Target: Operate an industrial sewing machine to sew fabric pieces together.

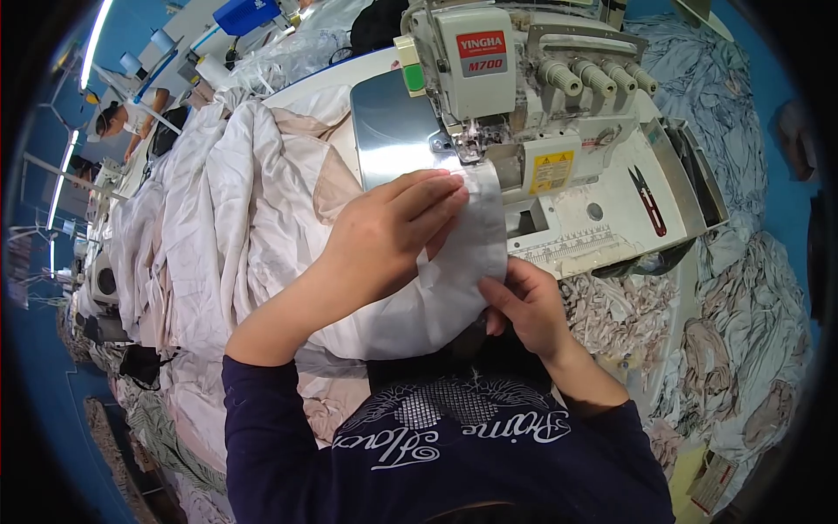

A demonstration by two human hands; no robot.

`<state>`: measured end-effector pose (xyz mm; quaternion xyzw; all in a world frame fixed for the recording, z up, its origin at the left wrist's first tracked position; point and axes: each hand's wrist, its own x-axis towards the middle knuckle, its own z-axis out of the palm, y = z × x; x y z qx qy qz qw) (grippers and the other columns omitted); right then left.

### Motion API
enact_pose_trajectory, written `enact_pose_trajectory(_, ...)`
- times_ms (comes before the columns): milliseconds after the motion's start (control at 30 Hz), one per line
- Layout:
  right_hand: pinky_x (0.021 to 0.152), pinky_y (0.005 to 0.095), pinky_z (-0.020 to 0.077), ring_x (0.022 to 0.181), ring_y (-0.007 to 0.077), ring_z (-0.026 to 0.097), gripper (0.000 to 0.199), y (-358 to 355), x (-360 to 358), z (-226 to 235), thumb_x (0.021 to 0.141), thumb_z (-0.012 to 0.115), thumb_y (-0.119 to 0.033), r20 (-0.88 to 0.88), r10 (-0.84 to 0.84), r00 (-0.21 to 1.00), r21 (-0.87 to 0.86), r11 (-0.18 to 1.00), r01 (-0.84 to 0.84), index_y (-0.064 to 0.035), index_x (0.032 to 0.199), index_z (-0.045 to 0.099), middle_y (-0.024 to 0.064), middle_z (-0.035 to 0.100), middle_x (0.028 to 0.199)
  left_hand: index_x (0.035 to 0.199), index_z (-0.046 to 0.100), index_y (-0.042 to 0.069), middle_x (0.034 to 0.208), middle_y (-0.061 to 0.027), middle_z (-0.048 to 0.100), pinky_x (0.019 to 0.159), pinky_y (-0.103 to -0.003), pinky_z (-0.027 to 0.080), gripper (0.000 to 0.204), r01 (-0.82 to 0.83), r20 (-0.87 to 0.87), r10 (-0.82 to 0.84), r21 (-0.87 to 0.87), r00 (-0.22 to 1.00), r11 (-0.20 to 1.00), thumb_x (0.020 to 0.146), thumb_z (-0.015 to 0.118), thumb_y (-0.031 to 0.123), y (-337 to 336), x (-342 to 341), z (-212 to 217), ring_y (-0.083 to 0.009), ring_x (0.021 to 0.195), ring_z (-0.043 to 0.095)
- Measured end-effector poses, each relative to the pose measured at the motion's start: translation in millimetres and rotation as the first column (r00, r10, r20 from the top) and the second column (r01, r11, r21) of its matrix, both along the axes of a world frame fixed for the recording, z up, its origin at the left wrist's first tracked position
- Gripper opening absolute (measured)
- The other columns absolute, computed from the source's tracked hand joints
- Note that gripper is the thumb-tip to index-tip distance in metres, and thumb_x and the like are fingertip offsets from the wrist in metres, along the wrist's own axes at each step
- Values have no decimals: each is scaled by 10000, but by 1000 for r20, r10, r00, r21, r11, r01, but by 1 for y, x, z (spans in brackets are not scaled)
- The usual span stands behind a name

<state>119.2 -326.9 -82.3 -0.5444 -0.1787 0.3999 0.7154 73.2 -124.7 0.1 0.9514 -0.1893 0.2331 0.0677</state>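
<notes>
A white piece of fabric (410, 319) lies in front of an overlock sewing machine (489, 70), its edge running up to the presser foot area. My left hand (393, 223) presses on the cloth just before the needle, fingers stretched together toward the machine; what lies under the fingertips is hidden. Lower down at the right, my right hand (528, 306) pinches the fabric's edge between thumb and fingers. The shiny metal plate (393, 131) of the machine shows left of the needle.
Thread snips (648, 203) with dark red handles lie on the machine's right bed. White and beige cloth (201, 210) is heaped to the left. More garments (733, 323) pile up at the right. Another person (127, 122) is at the far left.
</notes>
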Motion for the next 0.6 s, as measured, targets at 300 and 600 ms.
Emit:
enact_pose_trajectory(300, 442, 164, 400, 479, 41, 511, 196, -5, 6, -3, 908, 568, -207, 34, -59, 998, 8, 998, 58, -14, 942, 562, -4, 571, 648, 1007, 619, -5, 1015, -109, 606, 756, -328, 518, 312, -71, 70, 78, -94, 994, 993, 699, 649, 37, -5, 3, -10, -260, 952, 603)
enact_pose_trajectory(600, 430, 164, 382, 465, 41, 502, 189, -3, 8, -6, 902, 578, -199, 24, -75, 997, 30, 997, 74, -13, 926, 558, -1, 570, 634, 1042, 623, 21, 1034, -101, 610, 766, -317, 514, 372, -95, 22, 100, -160, 995, 983, 677, 647, -49, -7, 3, -6, -263, 945, 610)
